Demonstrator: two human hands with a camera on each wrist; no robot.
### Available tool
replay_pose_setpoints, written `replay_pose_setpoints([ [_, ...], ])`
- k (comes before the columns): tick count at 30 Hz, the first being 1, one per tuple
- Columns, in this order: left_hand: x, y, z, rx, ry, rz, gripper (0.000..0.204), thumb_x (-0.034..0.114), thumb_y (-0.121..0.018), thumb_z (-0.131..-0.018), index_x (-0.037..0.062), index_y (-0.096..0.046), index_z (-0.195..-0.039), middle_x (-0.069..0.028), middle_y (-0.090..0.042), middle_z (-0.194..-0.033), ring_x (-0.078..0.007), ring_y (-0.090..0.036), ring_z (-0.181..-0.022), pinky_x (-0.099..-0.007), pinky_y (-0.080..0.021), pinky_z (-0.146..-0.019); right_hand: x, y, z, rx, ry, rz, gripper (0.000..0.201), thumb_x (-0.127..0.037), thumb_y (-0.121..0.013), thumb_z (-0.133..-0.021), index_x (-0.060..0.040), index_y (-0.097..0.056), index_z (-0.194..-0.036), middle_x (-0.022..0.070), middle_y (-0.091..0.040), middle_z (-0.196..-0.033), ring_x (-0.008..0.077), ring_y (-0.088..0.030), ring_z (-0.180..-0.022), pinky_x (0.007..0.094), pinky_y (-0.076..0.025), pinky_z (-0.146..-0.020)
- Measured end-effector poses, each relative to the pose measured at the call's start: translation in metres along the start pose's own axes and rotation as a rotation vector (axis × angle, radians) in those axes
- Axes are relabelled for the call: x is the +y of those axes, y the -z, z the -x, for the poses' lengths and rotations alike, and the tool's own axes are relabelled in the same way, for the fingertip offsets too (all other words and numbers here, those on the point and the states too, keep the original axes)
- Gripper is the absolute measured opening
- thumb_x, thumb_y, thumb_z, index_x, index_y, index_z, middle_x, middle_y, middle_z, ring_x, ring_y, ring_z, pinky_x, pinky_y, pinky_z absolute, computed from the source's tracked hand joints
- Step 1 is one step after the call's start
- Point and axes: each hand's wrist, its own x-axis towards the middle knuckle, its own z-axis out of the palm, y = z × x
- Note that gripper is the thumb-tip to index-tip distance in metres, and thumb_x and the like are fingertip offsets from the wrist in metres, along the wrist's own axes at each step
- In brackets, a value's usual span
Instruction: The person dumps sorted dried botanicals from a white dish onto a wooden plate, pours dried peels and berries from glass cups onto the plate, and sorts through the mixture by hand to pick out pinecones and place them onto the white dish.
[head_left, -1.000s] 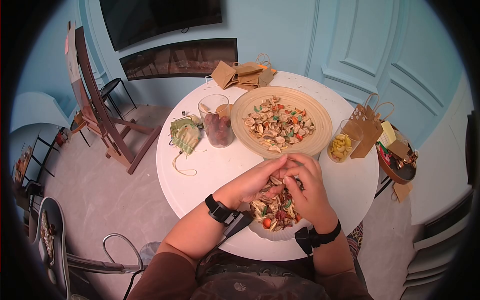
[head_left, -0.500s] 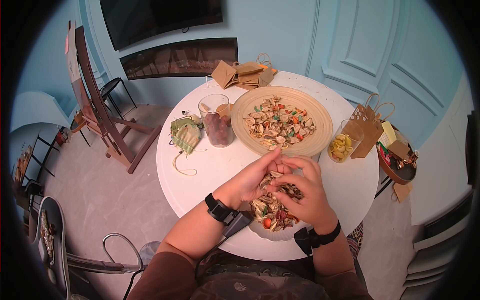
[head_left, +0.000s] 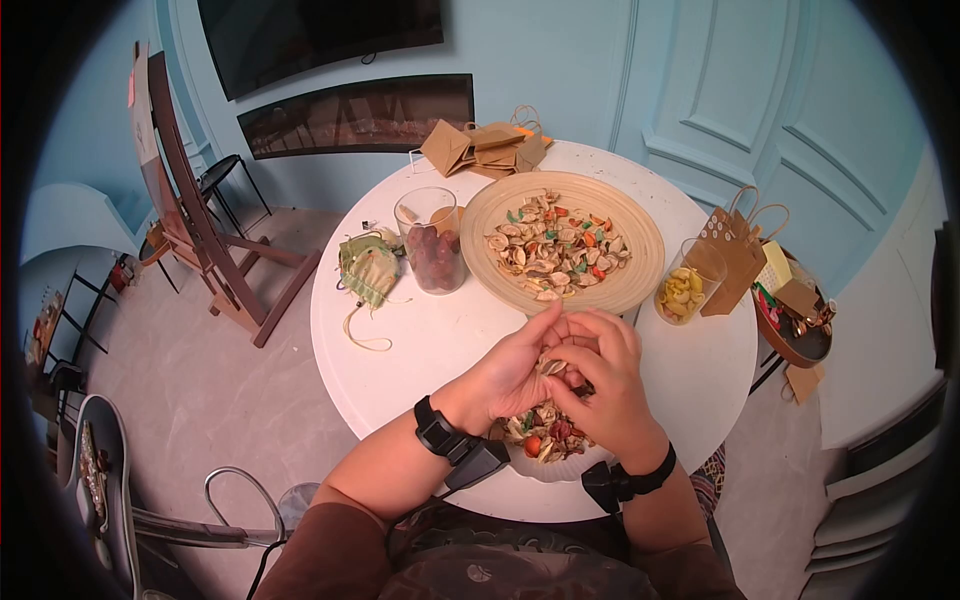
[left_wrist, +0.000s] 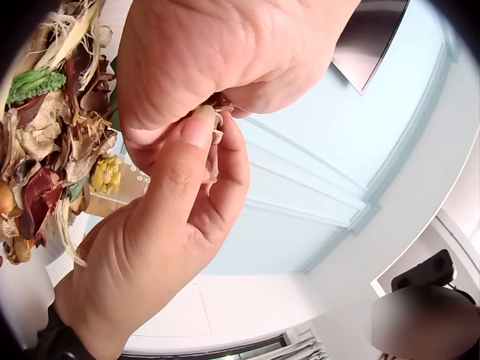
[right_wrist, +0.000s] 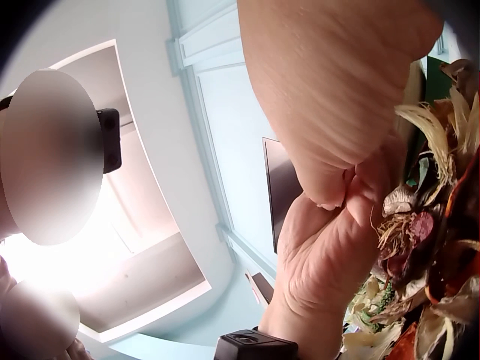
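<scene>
Both hands meet over a pale scalloped bowl (head_left: 548,468) of mixed potpourri (head_left: 545,440) at the table's near side. My left hand (head_left: 508,372) is cupped with its thumb up, curled around some dried pieces. From the right, my right hand (head_left: 612,390) reaches against it and pinches a pale dried petal (left_wrist: 213,154) between thumb and forefinger, clearest in the left wrist view. Much of the left hand's contents is hidden by the fingers. Shredded husks, red flakes and green bits of the potpourri (right_wrist: 412,285) lie close under the hands in the right wrist view.
Behind the hands sits a wide wooden plate (head_left: 480,270) with more dried pieces. A glass of dark red dried fruit (head_left: 437,255) and a green drawstring pouch (head_left: 370,270) stand left. On the right are a glass of yellow pieces (head_left: 682,295) and a paper bag (head_left: 728,262).
The hands have drawn closer together above the bowl. Half a second ago the right fingers were spread wider over the potpourri; now they pinch a pale piece at the left palm.
</scene>
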Motion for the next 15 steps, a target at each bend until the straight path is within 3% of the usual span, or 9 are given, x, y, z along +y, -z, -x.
replay_pose_setpoints([
  [2, -0.001, 0.008, -0.001, -0.095, 0.000, 0.061, 0.059, 0.045, -0.026, -0.107, -0.0046, -0.053, -0.124, -0.0158, -0.063, -0.110, -0.0231, -0.067, -0.091, -0.0327, -0.059, -0.081, 0.001, 0.000, -0.001, 0.017, -0.017, 0.014, 0.031, -0.006, -0.077, -0.068, -0.0089, -0.068, -0.098, 0.0113, -0.056, -0.125, 0.0347, -0.049, -0.121, 0.0465, -0.036, -0.103],
  [5, -0.003, 0.010, -0.002, -0.193, -0.011, 0.149, 0.055, 0.040, -0.026, -0.108, -0.0058, -0.050, -0.127, -0.0182, -0.062, -0.113, -0.0276, -0.067, -0.097, -0.0351, -0.059, -0.087, 0.003, 0.000, 0.000, 0.064, -0.051, 0.032, 0.028, -0.007, -0.076, -0.070, -0.0092, -0.067, -0.097, 0.0102, -0.057, -0.121, 0.0326, -0.050, -0.118, 0.0455, -0.036, -0.101],
  [15, 0.001, -0.009, 0.001, -0.060, 0.003, 0.064, 0.040, 0.018, -0.031, -0.107, -0.0105, -0.041, -0.134, -0.0241, -0.054, -0.129, -0.0325, -0.058, -0.121, -0.0415, -0.048, -0.107, 0.010, 0.002, 0.001, 0.268, -0.244, -0.114, 0.020, -0.003, -0.072, -0.080, -0.0060, -0.063, -0.098, 0.0094, -0.063, -0.111, 0.0287, -0.056, -0.106, 0.0402, -0.039, -0.097],
])
